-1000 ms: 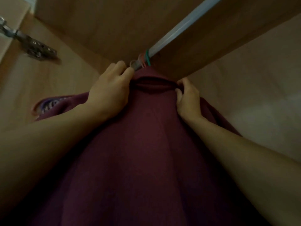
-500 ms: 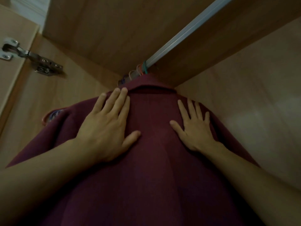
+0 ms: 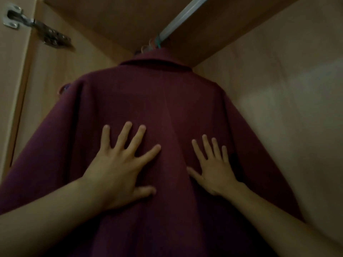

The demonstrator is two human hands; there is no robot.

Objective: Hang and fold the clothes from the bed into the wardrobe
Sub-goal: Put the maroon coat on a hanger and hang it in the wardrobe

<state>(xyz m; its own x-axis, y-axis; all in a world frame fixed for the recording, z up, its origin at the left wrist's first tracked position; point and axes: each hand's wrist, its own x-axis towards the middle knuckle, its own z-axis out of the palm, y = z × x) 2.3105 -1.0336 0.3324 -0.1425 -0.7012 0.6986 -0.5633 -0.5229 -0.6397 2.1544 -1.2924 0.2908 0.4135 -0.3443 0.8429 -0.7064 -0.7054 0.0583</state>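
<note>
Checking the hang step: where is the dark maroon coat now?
Head view, centre: the dark maroon coat hangs below the metal rail, left hand and right hand flat on it.

both arms reach forward, left hand [image 3: 118,169] and right hand [image 3: 215,175] flat, fingers spread.

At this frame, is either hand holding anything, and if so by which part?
Nothing is held. The left hand and right hand lie flat with fingers spread on the back of the maroon coat, which hangs from the rail.
</note>
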